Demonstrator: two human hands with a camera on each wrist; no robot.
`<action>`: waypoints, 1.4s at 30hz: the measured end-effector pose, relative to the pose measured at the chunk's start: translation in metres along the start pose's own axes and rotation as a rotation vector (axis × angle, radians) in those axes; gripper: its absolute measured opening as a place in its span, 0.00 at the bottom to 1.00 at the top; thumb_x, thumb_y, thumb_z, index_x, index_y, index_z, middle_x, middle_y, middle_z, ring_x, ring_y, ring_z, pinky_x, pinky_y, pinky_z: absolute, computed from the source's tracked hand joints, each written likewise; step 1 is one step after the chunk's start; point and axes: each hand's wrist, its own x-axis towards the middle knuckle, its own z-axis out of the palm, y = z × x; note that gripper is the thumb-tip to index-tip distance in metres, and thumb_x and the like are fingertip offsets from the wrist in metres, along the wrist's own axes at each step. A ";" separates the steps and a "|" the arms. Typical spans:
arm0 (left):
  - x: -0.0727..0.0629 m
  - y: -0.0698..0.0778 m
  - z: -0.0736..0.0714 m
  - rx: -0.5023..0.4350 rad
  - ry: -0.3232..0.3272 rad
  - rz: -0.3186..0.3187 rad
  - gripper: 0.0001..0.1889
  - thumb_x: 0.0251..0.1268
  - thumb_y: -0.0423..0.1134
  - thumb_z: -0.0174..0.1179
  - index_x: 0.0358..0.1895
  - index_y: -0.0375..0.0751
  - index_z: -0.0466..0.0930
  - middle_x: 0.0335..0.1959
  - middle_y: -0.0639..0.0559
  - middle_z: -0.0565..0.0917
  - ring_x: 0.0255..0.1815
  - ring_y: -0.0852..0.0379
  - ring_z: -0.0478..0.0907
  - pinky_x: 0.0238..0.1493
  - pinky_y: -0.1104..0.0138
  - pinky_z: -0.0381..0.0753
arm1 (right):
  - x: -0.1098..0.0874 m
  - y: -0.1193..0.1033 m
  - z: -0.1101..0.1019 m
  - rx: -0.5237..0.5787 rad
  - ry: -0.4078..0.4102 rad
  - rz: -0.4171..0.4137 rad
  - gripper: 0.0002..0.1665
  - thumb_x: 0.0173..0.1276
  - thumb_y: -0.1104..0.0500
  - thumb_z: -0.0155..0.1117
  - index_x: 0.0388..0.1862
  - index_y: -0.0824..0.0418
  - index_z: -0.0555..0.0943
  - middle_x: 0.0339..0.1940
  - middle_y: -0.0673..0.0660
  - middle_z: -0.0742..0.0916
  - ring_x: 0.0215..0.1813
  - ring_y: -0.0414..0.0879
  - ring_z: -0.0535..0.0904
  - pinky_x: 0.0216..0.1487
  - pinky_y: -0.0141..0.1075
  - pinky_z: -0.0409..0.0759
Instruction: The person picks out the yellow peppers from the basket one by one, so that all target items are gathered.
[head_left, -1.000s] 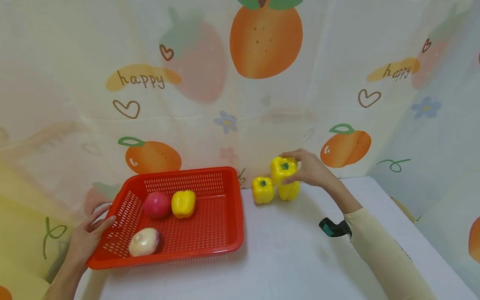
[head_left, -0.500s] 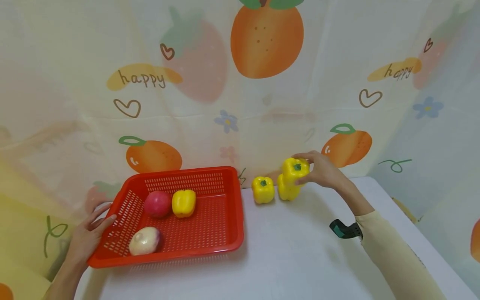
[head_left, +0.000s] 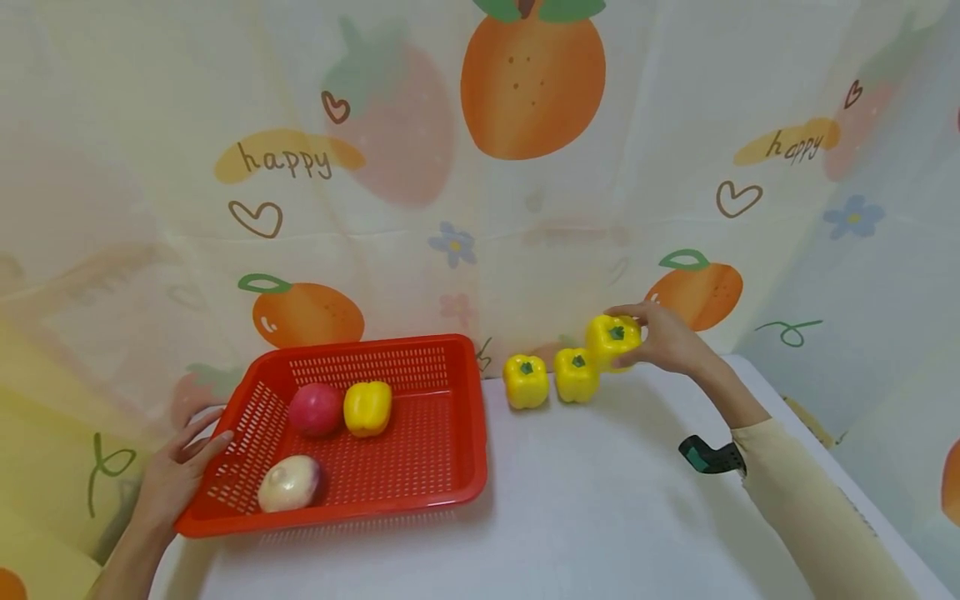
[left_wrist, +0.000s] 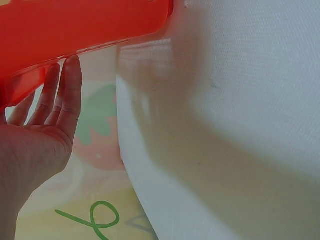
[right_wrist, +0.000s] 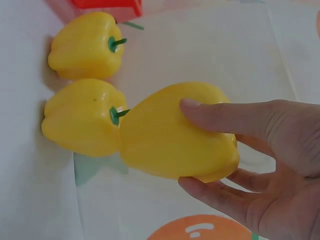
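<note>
My right hand (head_left: pixel 667 340) holds a yellow bell pepper (right_wrist: pixel 177 135) between thumb and fingers, raised above the tabletop. Two more yellow bell peppers, a near one (head_left: pixel 577 375) and a farther-left one (head_left: pixel 526 382), stand upright side by side, green stems up. On the left, my left hand (head_left: pixel 174 479) grips the side rim of a red plastic basket (head_left: pixel 480 433), thumb on top. In the left wrist view its fingers (left_wrist: pixel 70 95) reach up under the rim. Inside the basket lie a yellow bell pepper (head_left: pixel 367 409), a dark pink round fruit (head_left: pixel 315 409) and a whitish-purple bulb (head_left: pixel 289 483).
A white-covered table (head_left: pixel 585 517) carries everything. Behind it hangs a printed curtain (head_left: pixel 525 242) with fruit and "happy" drawings, close to the back edge. The table's right edge runs diagonally past my right forearm.
My right hand has carried the held bell pepper rightward, from in front of the middle pepper to its right side, uncovering that pepper. The left hand and basket stay in place.
</note>
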 end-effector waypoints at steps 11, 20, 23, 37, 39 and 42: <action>0.000 0.000 0.000 0.009 -0.003 0.006 0.33 0.66 0.55 0.61 0.73 0.55 0.65 0.30 0.81 0.76 0.29 0.71 0.80 0.30 0.70 0.83 | -0.003 0.011 -0.004 0.003 -0.005 -0.005 0.42 0.51 0.64 0.79 0.65 0.69 0.73 0.59 0.70 0.78 0.58 0.66 0.70 0.59 0.61 0.71; 0.001 -0.001 -0.002 0.005 -0.013 0.014 0.30 0.67 0.54 0.61 0.71 0.58 0.67 0.31 0.82 0.76 0.29 0.70 0.80 0.30 0.70 0.83 | 0.001 0.023 -0.001 -0.011 0.001 0.016 0.41 0.51 0.66 0.78 0.64 0.70 0.73 0.59 0.71 0.78 0.56 0.66 0.71 0.58 0.60 0.73; 0.000 -0.001 -0.002 0.020 -0.011 0.004 0.32 0.66 0.55 0.61 0.72 0.57 0.65 0.31 0.82 0.76 0.29 0.70 0.80 0.30 0.70 0.83 | 0.002 0.029 0.000 -0.010 0.002 0.014 0.41 0.51 0.67 0.78 0.64 0.72 0.73 0.59 0.72 0.78 0.55 0.65 0.72 0.58 0.60 0.73; -0.001 0.000 -0.001 0.003 -0.004 0.011 0.32 0.66 0.54 0.61 0.73 0.56 0.65 0.31 0.82 0.76 0.29 0.71 0.80 0.30 0.70 0.83 | 0.004 0.053 0.021 -0.025 -0.011 0.047 0.40 0.49 0.68 0.79 0.62 0.72 0.74 0.60 0.73 0.77 0.53 0.65 0.72 0.57 0.60 0.73; -0.001 0.000 -0.001 -0.002 -0.007 0.017 0.32 0.66 0.54 0.61 0.72 0.57 0.66 0.31 0.82 0.76 0.29 0.71 0.81 0.30 0.70 0.83 | 0.004 0.056 0.024 -0.029 -0.018 0.060 0.40 0.49 0.68 0.78 0.62 0.72 0.74 0.60 0.73 0.77 0.53 0.65 0.72 0.58 0.61 0.73; 0.000 -0.002 -0.002 -0.017 -0.010 0.029 0.29 0.67 0.52 0.62 0.71 0.58 0.69 0.31 0.81 0.77 0.29 0.72 0.80 0.30 0.71 0.83 | 0.007 0.059 0.030 -0.023 -0.032 0.075 0.40 0.49 0.69 0.78 0.62 0.72 0.74 0.60 0.73 0.77 0.54 0.66 0.72 0.58 0.61 0.73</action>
